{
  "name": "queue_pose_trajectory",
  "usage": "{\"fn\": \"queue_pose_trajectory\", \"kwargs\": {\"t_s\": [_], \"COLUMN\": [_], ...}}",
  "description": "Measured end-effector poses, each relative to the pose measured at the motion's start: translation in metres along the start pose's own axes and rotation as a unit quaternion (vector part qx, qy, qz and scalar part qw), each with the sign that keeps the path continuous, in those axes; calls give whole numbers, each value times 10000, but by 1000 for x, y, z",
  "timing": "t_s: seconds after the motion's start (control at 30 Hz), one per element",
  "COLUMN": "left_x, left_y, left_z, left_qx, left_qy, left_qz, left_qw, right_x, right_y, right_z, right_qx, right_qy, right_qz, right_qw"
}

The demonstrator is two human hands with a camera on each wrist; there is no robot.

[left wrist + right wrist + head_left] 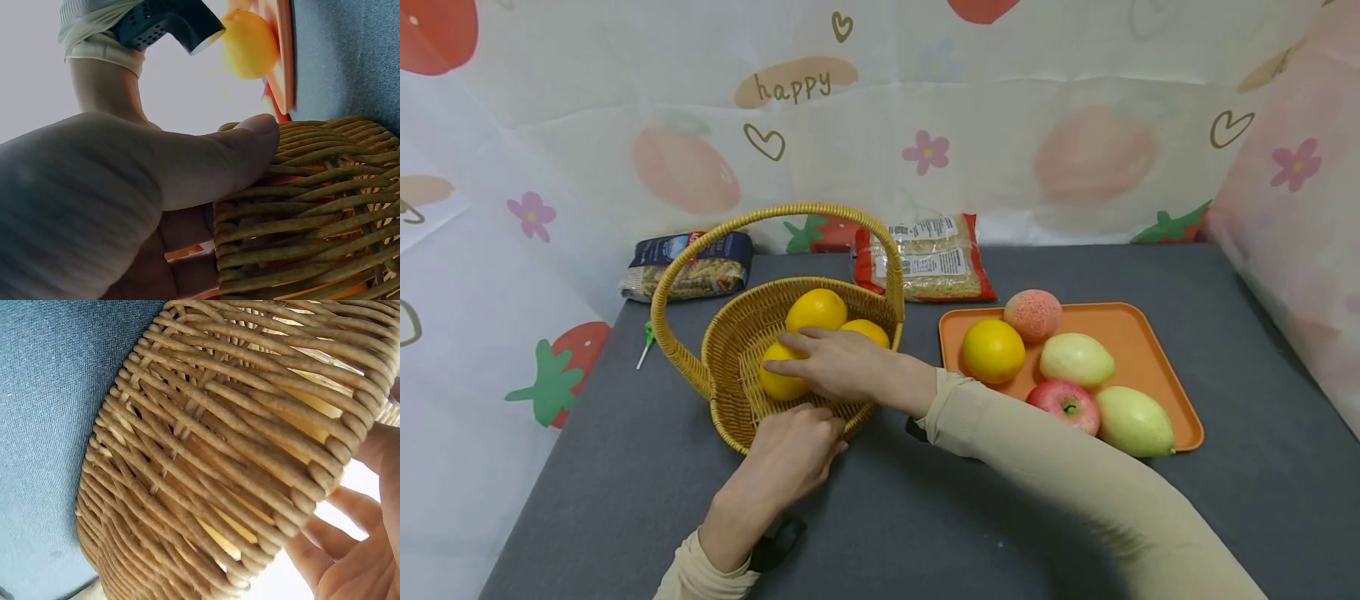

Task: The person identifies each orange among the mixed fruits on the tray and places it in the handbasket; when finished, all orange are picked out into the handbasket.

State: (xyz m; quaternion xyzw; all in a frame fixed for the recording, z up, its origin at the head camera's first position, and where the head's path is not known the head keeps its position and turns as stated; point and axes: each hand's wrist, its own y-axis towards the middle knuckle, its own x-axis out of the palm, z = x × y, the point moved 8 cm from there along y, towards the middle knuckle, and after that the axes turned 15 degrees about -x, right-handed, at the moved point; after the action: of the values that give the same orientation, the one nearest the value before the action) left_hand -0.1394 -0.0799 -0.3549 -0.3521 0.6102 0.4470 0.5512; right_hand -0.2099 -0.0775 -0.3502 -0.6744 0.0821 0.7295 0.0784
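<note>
A woven wicker basket (pixel 730 358) with a tall arched handle stands left of centre. Inside it lie three oranges, one at the back (pixel 817 310), one at the right (pixel 867 331) and one in front (pixel 781 377). My left hand (pixel 797 446) grips the basket's near rim; in the left wrist view its thumb (pixel 219 159) lies outside the weave, fingers inside. Over the basket reaches my right hand (pixel 842 362), its fingers spread and fairly straight across the front orange. The right wrist view shows its fingers (pixel 340 525) beyond the rim, palm partly cut off.
On the right, an orange tray (pixel 1138 329) carries another orange (pixel 993 351), a peach (pixel 1033 315), an apple (pixel 1066 406) and two pale green fruits (pixel 1077 360). Two packaged bags, one dark (pixel 700 265) and one red-edged (pixel 925 260), stand behind. A green lollipop (pixel 648 337) lies left.
</note>
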Motion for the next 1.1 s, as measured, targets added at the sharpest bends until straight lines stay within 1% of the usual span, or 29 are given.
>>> {"fn": "queue_pose_trajectory", "kwargs": {"t_s": [0.13, 0.27, 0.47, 0.63, 0.8, 0.87, 0.97, 1.1], "left_x": [0, 0, 1, 0, -1, -1, -1, -2], "left_y": [-1, -1, -1, -1, -1, -1, -2, -1], "left_z": [0, 0, 0, 0, 0, 0, -2, -1], "left_qx": [0, 18, 0, -31, 32, 33, 10, 19], "left_qy": [-12, -3, -12, -44, -119, -153, -181, -192], "left_qz": [12, 34, -8, 31, 135, 175, 180, 175], "left_qw": [10000, 10000, 10000, 10000, 9998, 9997, 9997, 9997], "right_x": [-5, -17, -37, -50, -51, -48, -40, -27], "right_y": [-5, -21, -60, -99, -150, -168, -189, -208], "right_z": [-2, -7, -12, -4, 17, 28, 42, 54], "right_qx": [-126, -230, -322, -228, 114, 306, 618, 970], "right_qy": [-42, -32, -25, -18, -129, -160, -170, -125], "right_qz": [8, 222, 627, 991, 1171, 1152, 968, 591], "right_qw": [9999, 9995, 9975, 9948, 9930, 9927, 9932, 9935]}}
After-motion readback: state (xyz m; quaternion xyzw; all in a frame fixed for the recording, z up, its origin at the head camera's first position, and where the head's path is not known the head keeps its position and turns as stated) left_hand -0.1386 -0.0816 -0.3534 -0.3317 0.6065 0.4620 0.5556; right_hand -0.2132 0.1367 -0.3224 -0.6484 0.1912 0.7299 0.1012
